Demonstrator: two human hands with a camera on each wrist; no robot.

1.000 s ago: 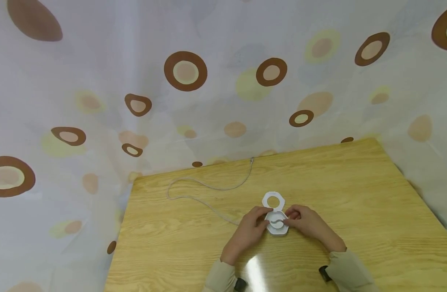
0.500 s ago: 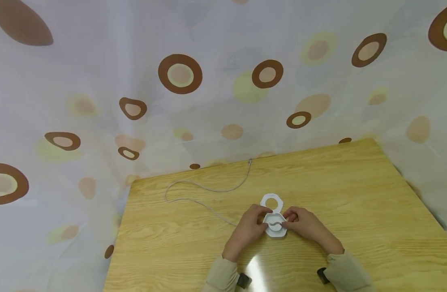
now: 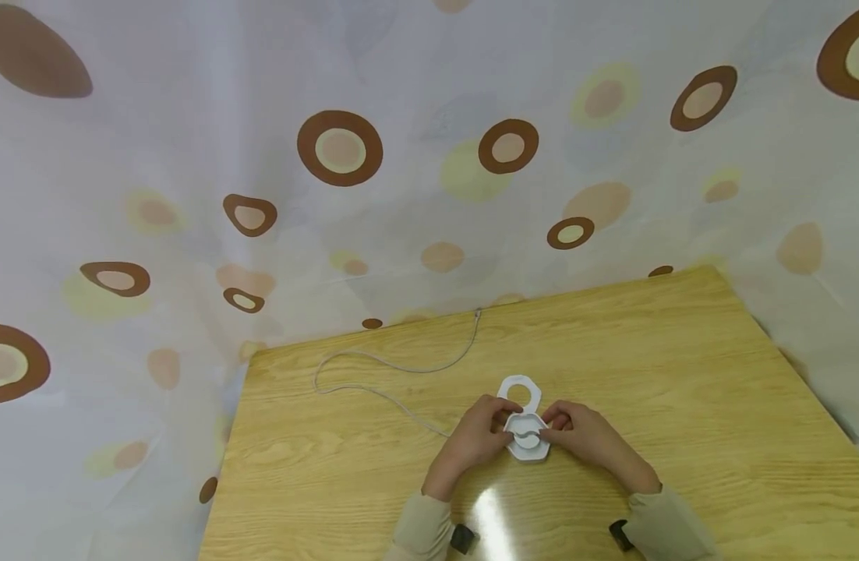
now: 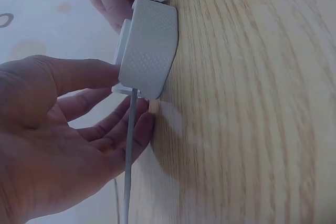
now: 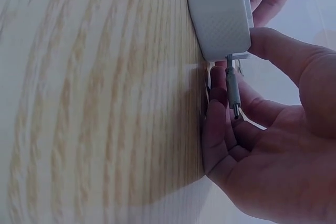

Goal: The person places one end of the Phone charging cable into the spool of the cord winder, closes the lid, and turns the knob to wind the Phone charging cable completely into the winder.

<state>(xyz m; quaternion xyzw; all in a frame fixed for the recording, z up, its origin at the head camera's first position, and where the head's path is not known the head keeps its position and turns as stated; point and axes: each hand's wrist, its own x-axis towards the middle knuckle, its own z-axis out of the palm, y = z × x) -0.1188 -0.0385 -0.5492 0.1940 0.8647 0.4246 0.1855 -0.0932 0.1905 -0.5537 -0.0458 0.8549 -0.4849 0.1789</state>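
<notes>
A white hexagonal cable winder case point(image 3: 530, 453) sits on the table in the head view. Its flipped-back lid point(image 3: 533, 387), with a round opening, points away from me. Inside is a round core with an S-shaped groove. My left hand point(image 3: 471, 440) holds the case's left side, thumb on the rim and fingers toward the hinge. On the opposite side my right hand point(image 3: 587, 435) grips it likewise, fingers curled. A thin grey cable point(image 4: 129, 150) leaves the left side in the left wrist view. From the right side pokes a short metal-tipped plug point(image 5: 234, 95), close to my right fingers.
The wooden table point(image 3: 647, 351) reaches back to a patterned curtain point(image 3: 401, 202). Beyond my left hand, the rest of the cable point(image 3: 394, 366) curves over the tabletop, its far end at the back edge. Dark wrist cameras point(image 3: 462, 538) sit at both cuffs.
The head view has shifted slightly, so the whole scene sits a little lower and further left. Both hands keep their place on the case, with little other visible movement.
</notes>
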